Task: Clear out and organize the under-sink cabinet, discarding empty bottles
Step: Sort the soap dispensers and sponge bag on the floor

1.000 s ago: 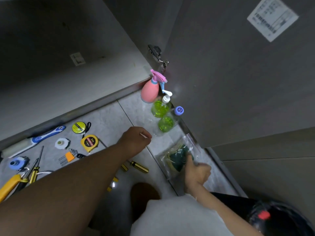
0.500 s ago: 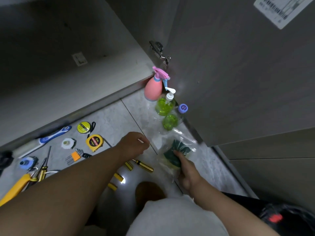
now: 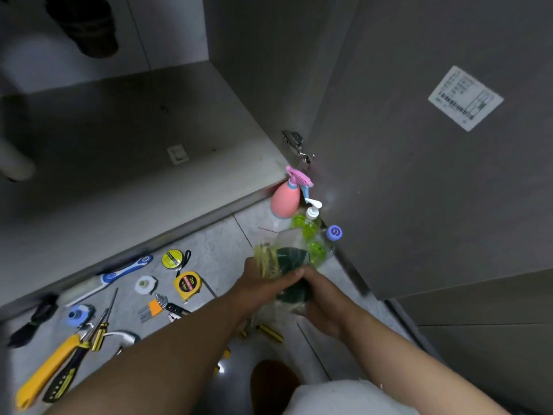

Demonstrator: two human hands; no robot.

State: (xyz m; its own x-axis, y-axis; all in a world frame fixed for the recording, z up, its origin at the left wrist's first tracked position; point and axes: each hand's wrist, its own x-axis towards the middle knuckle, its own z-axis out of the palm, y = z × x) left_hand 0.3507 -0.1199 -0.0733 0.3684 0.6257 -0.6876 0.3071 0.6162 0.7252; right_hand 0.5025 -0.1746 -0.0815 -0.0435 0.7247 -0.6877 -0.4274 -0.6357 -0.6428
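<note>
A clear plastic bag of green and yellow scouring sponges (image 3: 281, 260) is raised off the floor in front of me. My left hand (image 3: 263, 287) and my right hand (image 3: 321, 301) both grip its lower part, their fingers meeting. Behind the bag, against the open cabinet door (image 3: 419, 175), stand a pink spray bottle (image 3: 284, 200), a green pump bottle (image 3: 311, 226) and a clear bottle with a blue cap (image 3: 333, 233). The cabinet floor (image 3: 125, 151) lies bare and dark.
Tools are spread on the tiled floor at the left: a yellow tape measure (image 3: 188, 285), a blue-handled brush (image 3: 119, 275), hex keys (image 3: 154, 307), screwdrivers (image 3: 103, 323), a yellow utility knife (image 3: 45, 372) and tape rolls. My knee (image 3: 275, 381) is at the bottom.
My right hand has lifted the sponge bag off the floor. My left hand moved right and took hold of it too. The camera tilted up toward the cabinet.
</note>
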